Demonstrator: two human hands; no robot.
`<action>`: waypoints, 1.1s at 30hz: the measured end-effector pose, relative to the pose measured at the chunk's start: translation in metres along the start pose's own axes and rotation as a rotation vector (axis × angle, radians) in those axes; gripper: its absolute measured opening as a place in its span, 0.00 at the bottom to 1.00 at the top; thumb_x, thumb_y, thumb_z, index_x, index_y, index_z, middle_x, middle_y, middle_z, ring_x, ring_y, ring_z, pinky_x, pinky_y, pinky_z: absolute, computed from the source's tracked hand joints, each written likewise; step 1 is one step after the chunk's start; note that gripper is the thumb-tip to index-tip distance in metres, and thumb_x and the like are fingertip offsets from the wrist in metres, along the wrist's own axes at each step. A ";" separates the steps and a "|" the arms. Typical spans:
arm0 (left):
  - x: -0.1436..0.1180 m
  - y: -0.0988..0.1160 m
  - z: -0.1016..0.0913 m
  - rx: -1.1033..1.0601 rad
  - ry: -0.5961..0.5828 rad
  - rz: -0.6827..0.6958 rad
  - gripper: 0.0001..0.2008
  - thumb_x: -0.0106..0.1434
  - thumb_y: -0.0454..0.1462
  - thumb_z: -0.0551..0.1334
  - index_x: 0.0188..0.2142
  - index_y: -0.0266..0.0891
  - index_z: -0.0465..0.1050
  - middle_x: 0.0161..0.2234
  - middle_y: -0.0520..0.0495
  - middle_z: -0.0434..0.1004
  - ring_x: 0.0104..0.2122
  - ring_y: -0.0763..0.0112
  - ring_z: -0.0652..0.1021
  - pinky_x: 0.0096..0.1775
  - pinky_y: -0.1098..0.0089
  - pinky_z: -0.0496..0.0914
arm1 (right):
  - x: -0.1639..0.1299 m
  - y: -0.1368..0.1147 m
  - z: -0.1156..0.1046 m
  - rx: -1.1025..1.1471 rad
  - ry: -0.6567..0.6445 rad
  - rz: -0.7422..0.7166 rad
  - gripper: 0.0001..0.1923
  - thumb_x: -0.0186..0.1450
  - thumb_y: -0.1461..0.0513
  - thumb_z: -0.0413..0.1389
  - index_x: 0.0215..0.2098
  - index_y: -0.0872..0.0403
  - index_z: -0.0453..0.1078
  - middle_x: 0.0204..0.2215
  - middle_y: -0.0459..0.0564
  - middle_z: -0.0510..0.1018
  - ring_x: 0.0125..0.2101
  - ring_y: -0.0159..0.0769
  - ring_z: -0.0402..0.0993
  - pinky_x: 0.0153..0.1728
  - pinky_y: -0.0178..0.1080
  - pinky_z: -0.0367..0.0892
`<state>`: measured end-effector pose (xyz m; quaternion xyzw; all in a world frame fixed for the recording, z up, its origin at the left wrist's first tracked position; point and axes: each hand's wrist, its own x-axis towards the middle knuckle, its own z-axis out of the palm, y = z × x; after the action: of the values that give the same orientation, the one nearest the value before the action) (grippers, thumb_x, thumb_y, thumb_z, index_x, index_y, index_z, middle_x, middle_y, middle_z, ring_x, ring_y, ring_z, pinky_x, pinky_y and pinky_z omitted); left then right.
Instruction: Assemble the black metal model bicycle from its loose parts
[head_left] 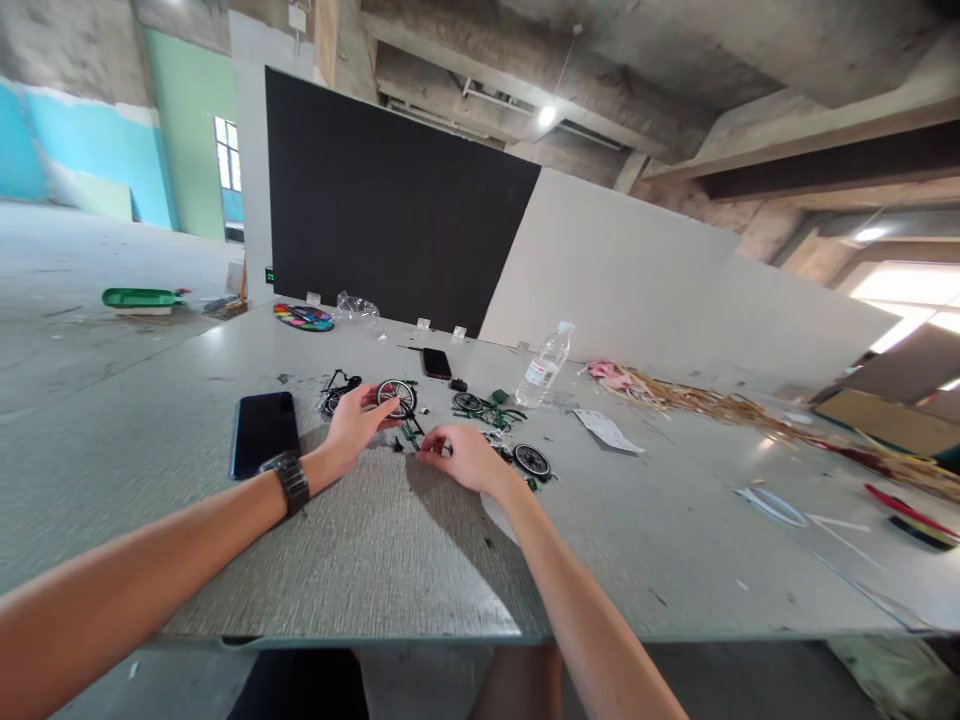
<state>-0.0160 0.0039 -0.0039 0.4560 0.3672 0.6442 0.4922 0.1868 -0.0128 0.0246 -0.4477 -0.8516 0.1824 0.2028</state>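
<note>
Between the thumb and fingers of my left hand [355, 428] is a small black-rimmed model bicycle wheel [396, 399], held upright above the table. A thin dark green bicycle frame part [411, 432] slants from the wheel towards my right hand [463, 456]. My right fingers are pinched at its lower end; their exact grip is partly hidden. Left of the wheel lies a black model bicycle part with a wheel [339, 392]. On the right are green bicycle parts [495, 409] with another small wheel, and a loose wheel [532, 460] near my right wrist.
A large phone [265, 432] lies beside my left wrist, a smaller one [436, 363] farther back. A clear water bottle [545, 366] stands right of the parts, near a paper sheet [607, 430]. A paint palette [303, 317], straw strips [690, 398] and red-handled tool [911, 510] lie around.
</note>
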 end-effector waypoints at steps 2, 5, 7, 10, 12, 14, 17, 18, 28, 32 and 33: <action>0.001 0.000 -0.001 0.003 0.039 0.025 0.20 0.48 0.46 0.74 0.36 0.35 0.75 0.37 0.46 0.77 0.36 0.66 0.78 0.40 0.59 0.79 | -0.001 -0.004 -0.001 0.070 -0.101 -0.035 0.08 0.60 0.56 0.67 0.34 0.51 0.81 0.30 0.47 0.81 0.30 0.35 0.74 0.33 0.35 0.63; 0.002 0.000 -0.001 0.015 0.049 0.038 0.20 0.48 0.45 0.74 0.35 0.35 0.75 0.36 0.46 0.77 0.35 0.66 0.78 0.39 0.59 0.79 | -0.003 -0.011 -0.002 0.136 -0.238 -0.049 0.08 0.55 0.57 0.70 0.32 0.50 0.81 0.27 0.43 0.80 0.27 0.32 0.71 0.28 0.33 0.61; 0.001 0.000 0.000 0.017 0.035 0.030 0.20 0.48 0.45 0.74 0.35 0.35 0.75 0.37 0.46 0.77 0.36 0.65 0.78 0.38 0.59 0.79 | -0.003 -0.014 -0.003 0.139 -0.267 -0.057 0.07 0.55 0.57 0.70 0.31 0.50 0.81 0.26 0.42 0.79 0.25 0.31 0.69 0.27 0.33 0.59; 0.001 0.000 0.001 0.016 0.028 0.015 0.20 0.48 0.45 0.74 0.36 0.35 0.75 0.38 0.45 0.78 0.36 0.65 0.79 0.38 0.59 0.79 | -0.003 -0.017 -0.002 0.129 -0.269 -0.064 0.05 0.57 0.58 0.69 0.30 0.50 0.81 0.26 0.43 0.79 0.26 0.31 0.69 0.27 0.33 0.59; 0.001 -0.001 0.001 0.015 0.025 0.011 0.20 0.48 0.45 0.74 0.36 0.35 0.75 0.38 0.45 0.78 0.36 0.65 0.79 0.38 0.59 0.79 | -0.003 -0.018 -0.003 0.129 -0.273 -0.061 0.04 0.58 0.59 0.67 0.32 0.49 0.81 0.28 0.43 0.80 0.27 0.31 0.69 0.27 0.33 0.60; 0.001 -0.001 0.001 0.017 0.024 0.012 0.20 0.48 0.45 0.74 0.36 0.34 0.75 0.39 0.45 0.78 0.36 0.65 0.79 0.38 0.60 0.80 | -0.004 -0.019 -0.003 0.124 -0.283 -0.062 0.04 0.60 0.59 0.66 0.33 0.49 0.81 0.28 0.44 0.81 0.27 0.32 0.70 0.28 0.33 0.60; 0.002 -0.001 0.000 0.022 0.015 0.007 0.20 0.49 0.44 0.73 0.37 0.34 0.75 0.39 0.45 0.78 0.36 0.66 0.79 0.38 0.61 0.80 | -0.004 -0.021 -0.003 0.104 -0.300 -0.072 0.04 0.61 0.58 0.66 0.34 0.50 0.81 0.29 0.45 0.81 0.27 0.32 0.70 0.28 0.33 0.60; 0.001 -0.001 0.000 0.024 0.012 0.003 0.20 0.49 0.44 0.73 0.37 0.34 0.75 0.39 0.44 0.78 0.36 0.66 0.79 0.38 0.61 0.80 | -0.005 -0.021 -0.002 0.107 -0.300 -0.074 0.05 0.61 0.58 0.65 0.34 0.50 0.81 0.29 0.45 0.81 0.27 0.32 0.70 0.27 0.33 0.60; -0.001 0.002 0.001 0.039 0.000 0.003 0.20 0.49 0.44 0.74 0.37 0.35 0.76 0.39 0.44 0.79 0.38 0.64 0.80 0.38 0.60 0.80 | -0.002 -0.029 0.003 0.083 -0.286 -0.108 0.04 0.61 0.58 0.67 0.33 0.49 0.81 0.28 0.44 0.81 0.27 0.32 0.70 0.27 0.33 0.59; -0.002 0.002 0.002 0.040 -0.005 -0.001 0.21 0.48 0.44 0.74 0.37 0.35 0.75 0.40 0.44 0.79 0.39 0.63 0.79 0.38 0.59 0.80 | -0.002 -0.028 0.004 0.059 -0.280 -0.118 0.03 0.62 0.60 0.65 0.35 0.48 0.81 0.32 0.44 0.82 0.30 0.33 0.73 0.30 0.34 0.61; -0.002 0.002 0.002 0.041 -0.007 0.001 0.21 0.48 0.45 0.74 0.37 0.35 0.75 0.41 0.44 0.79 0.39 0.62 0.79 0.38 0.59 0.80 | -0.002 -0.028 0.005 0.058 -0.277 -0.118 0.03 0.63 0.60 0.65 0.36 0.48 0.81 0.33 0.45 0.83 0.30 0.34 0.74 0.31 0.34 0.62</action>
<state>-0.0148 0.0018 -0.0022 0.4685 0.3784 0.6350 0.4838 0.1660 -0.0304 0.0342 -0.3612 -0.8907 0.2546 0.1063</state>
